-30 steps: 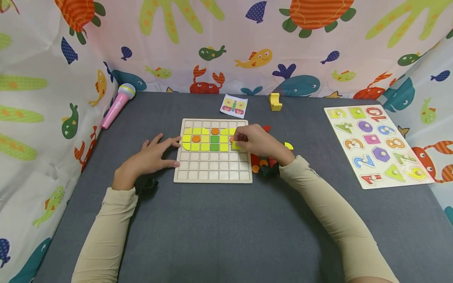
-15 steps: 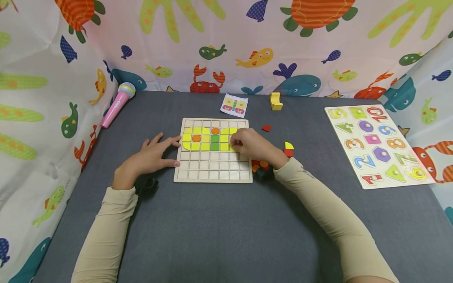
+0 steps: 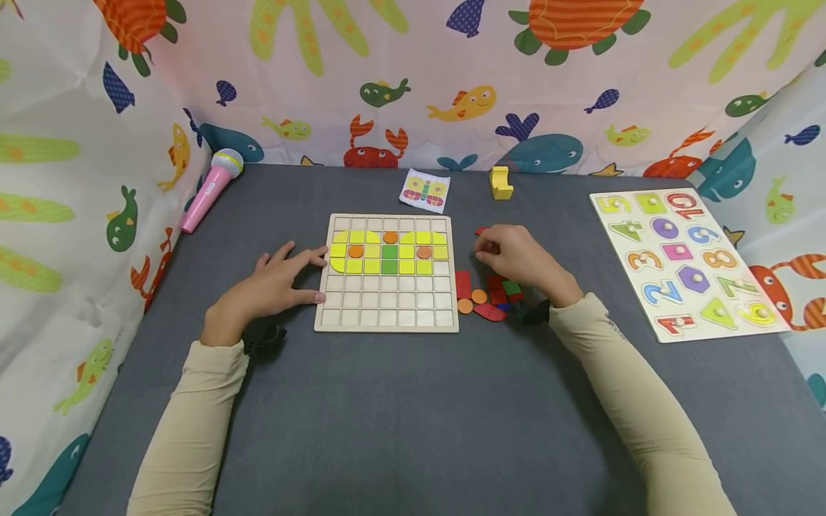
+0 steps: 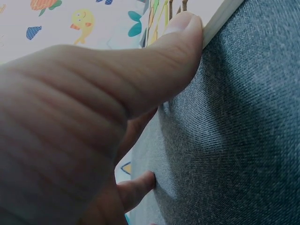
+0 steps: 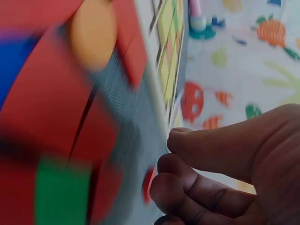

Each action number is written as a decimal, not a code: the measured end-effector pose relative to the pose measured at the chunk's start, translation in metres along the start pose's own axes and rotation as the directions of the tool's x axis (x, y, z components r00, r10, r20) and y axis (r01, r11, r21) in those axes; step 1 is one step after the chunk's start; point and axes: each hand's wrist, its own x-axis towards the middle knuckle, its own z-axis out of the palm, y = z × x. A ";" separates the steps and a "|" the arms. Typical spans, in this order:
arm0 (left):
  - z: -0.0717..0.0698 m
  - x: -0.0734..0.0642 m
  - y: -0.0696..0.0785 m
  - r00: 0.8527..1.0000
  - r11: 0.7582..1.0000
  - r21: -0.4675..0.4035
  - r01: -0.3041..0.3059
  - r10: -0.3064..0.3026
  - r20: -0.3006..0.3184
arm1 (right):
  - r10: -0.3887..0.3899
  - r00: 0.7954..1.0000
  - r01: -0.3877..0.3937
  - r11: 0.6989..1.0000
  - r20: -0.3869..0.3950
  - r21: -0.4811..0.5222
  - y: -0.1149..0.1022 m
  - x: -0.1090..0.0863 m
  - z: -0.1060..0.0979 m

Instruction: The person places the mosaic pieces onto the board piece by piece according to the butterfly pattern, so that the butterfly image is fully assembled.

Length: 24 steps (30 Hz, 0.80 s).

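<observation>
In the head view, a wooden grid board (image 3: 387, 319) lies on the table, with yellow tiles (image 3: 372, 266), two green squares (image 3: 390, 258) and several orange discs (image 3: 424, 252) set in its upper cells. My left hand (image 3: 274, 282) rests at the board's left edge, thumb and index fingertip right at the rim, fingers spread. Off the right edge, my right hand (image 3: 516, 256) is over loose tiles, fingers loosely bent. In the right wrist view, nothing shows between thumb and fingertips. Red tiles (image 3: 463, 284), orange discs (image 3: 479, 296) and a green tile (image 3: 511, 287) lie below this hand.
A small printed pattern card (image 3: 424, 191) and a yellow block (image 3: 500, 184) lie behind the board. A pink toy microphone (image 3: 211, 190) is at the back left, a number puzzle board (image 3: 687, 265) at the right. A patterned curtain (image 3: 413, 43) encloses the back and sides.
The yellow square that my right hand held now sits in the board's lower yellow row. That hand has moved right, off the board to the loose tiles. My left hand stays put.
</observation>
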 end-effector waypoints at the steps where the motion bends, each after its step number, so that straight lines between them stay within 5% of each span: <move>1: 0.000 0.000 0.000 1.000 1.000 0.000 0.001 -0.001 0.003 | 0.019 1.000 -0.019 1.000 -0.003 -0.008 0.005 -0.005 -0.004; 5: -0.001 -0.001 0.000 1.000 1.000 -0.002 -0.003 0.003 0.013 | 0.080 0.997 -0.080 0.997 -0.006 -0.018 0.025 -0.022 -0.017; 12: -0.002 -0.002 0.000 1.000 1.000 0.001 -0.009 0.009 0.012 | 0.073 0.995 -0.073 0.997 0.062 -0.001 0.047 -0.043 -0.032; 24: -0.002 -0.001 0.002 1.000 1.000 0.006 -0.001 0.001 0.008 | 0.188 0.975 -0.196 0.979 0.121 0.053 0.059 -0.056 -0.035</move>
